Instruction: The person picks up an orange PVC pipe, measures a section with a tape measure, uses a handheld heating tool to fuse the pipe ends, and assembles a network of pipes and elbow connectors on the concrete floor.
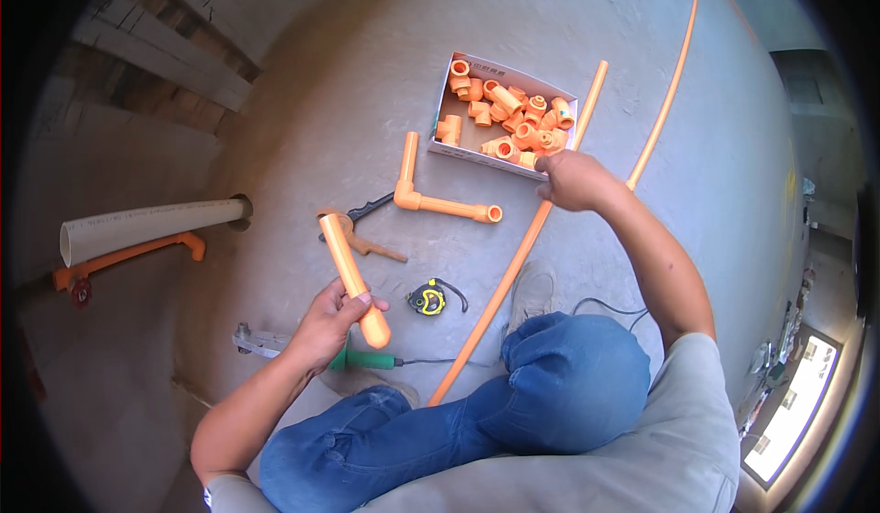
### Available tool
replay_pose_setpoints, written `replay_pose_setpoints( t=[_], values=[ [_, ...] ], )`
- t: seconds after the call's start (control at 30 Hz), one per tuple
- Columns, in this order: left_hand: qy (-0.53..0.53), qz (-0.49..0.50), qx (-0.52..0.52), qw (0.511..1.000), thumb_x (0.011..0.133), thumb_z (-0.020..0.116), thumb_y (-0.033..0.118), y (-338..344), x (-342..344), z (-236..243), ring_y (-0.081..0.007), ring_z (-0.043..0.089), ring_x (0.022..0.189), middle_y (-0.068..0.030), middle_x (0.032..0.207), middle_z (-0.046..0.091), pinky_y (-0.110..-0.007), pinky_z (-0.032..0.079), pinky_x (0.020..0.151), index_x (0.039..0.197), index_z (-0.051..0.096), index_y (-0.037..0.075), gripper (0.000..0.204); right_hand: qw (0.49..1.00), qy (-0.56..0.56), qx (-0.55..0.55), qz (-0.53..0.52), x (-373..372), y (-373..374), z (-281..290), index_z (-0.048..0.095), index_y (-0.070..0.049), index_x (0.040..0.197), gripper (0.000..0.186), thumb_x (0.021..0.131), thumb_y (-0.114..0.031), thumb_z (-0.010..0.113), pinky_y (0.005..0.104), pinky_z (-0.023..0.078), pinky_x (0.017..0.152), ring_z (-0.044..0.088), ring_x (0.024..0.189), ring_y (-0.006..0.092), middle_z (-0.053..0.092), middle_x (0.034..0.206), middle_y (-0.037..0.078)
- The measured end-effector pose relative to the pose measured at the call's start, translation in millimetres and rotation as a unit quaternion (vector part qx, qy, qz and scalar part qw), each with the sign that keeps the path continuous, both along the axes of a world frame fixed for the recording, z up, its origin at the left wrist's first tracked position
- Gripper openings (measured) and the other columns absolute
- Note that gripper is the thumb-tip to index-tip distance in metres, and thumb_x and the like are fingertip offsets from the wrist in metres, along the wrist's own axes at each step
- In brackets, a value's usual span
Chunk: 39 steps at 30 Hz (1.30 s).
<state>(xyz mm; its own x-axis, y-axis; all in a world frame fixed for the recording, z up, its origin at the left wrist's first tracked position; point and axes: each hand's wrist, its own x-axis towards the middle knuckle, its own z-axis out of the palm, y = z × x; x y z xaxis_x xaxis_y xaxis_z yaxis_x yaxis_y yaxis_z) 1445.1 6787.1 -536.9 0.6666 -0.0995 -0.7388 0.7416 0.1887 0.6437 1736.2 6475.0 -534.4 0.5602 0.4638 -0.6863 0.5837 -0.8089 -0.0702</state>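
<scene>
My left hand [335, 319] is closed round a short orange plastic pipe [341, 252] with a rounded near end, held tilted above the floor. My right hand [575, 181] reaches to the near right corner of a cardboard box [500, 164] full of orange pipe fittings [525, 134]. Its fingers are curled at the box's edge, and whatever they pinch is hidden. Just under that hand passes a long orange pipe [513, 270], slanting from the floor by my legs to beyond the box. Left of the box lies an L-shaped orange pipe assembly [408, 197] with an elbow.
A yellow and black tape measure [428, 299] lies between my hands. Beyond the held pipe is a brown, black-handled tool [367, 245]. A green-handled corded tool [368, 360] rests by my left foot. Another long pipe [662, 119] lies right. A white pipe [151, 224] protrudes from the left wall.
</scene>
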Motion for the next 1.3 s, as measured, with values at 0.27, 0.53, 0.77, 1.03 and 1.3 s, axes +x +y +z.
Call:
replay_pose_setpoints(
  t=[0.27, 0.53, 0.77, 1.03, 1.3],
  values=[
    [0.183, -0.131, -0.016, 0.974, 0.101, 0.062, 0.031, -84, 50, -43, -0.0210, 0.066, 0.105, -0.0145, 0.116, 0.063, -0.036, 0.058, 0.085, 0.127, 0.052, -0.003, 0.044, 0.969, -0.097, 0.225, -0.033, 10, 27, -41, 0.069, -0.001, 0.099, 0.024, 0.081, -0.018, 0.068, 0.0476, 0.055, 0.084, 0.068, 0.098, 0.0355, 0.071, 0.098, 0.018],
    [0.183, -0.085, 0.029, 0.979, 0.102, 0.060, 0.032, -154, 53, -144, -0.0158, 0.070, 0.080, -0.0104, 0.095, 0.069, -0.029, 0.063, 0.072, 0.109, 0.060, -0.003, 0.035, 0.962, -0.215, 0.081, 0.147, 71, 89, -139, 0.076, -0.010, 0.097, 0.018, 0.089, -0.016, 0.061, 0.0389, 0.053, 0.081, 0.067, 0.102, 0.0252, 0.075, 0.100, 0.006],
    [0.192, 0.021, 0.030, 0.981, 0.105, 0.053, 0.030, -160, 56, -174, -0.0191, 0.072, 0.085, -0.0124, 0.101, 0.069, -0.029, 0.062, 0.073, 0.112, 0.058, -0.002, 0.034, 0.953, -0.257, 0.119, 0.110, 78, 89, -156, 0.068, -0.008, 0.099, 0.016, 0.092, -0.015, 0.056, 0.0416, 0.053, 0.079, 0.069, 0.101, 0.0258, 0.074, 0.096, 0.010],
    [0.188, -0.031, 0.005, 0.982, 0.103, 0.055, 0.023, -127, 49, -168, -0.0174, 0.069, 0.079, -0.0092, 0.091, 0.065, -0.029, 0.061, 0.070, 0.108, 0.056, -0.002, 0.026, 0.964, -0.222, 0.114, 0.089, 73, 92, -148, 0.063, -0.006, 0.109, 0.023, 0.089, -0.017, 0.063, 0.0477, 0.049, 0.089, 0.068, 0.104, 0.0303, 0.073, 0.102, 0.013],
    [-0.037, -0.029, 0.130, 0.990, 0.102, 0.055, 0.031, 55, 73, -23, -0.0176, 0.067, 0.092, -0.0098, 0.098, 0.066, -0.032, 0.056, 0.084, 0.114, 0.058, 0.001, 0.032, 0.926, -0.134, 0.345, -0.079, 39, 57, -80, 0.058, 0.002, 0.130, 0.059, 0.081, -0.025, 0.077, 0.0376, 0.053, 0.079, 0.068, 0.098, 0.0235, 0.069, 0.103, 0.015]
  ],
)
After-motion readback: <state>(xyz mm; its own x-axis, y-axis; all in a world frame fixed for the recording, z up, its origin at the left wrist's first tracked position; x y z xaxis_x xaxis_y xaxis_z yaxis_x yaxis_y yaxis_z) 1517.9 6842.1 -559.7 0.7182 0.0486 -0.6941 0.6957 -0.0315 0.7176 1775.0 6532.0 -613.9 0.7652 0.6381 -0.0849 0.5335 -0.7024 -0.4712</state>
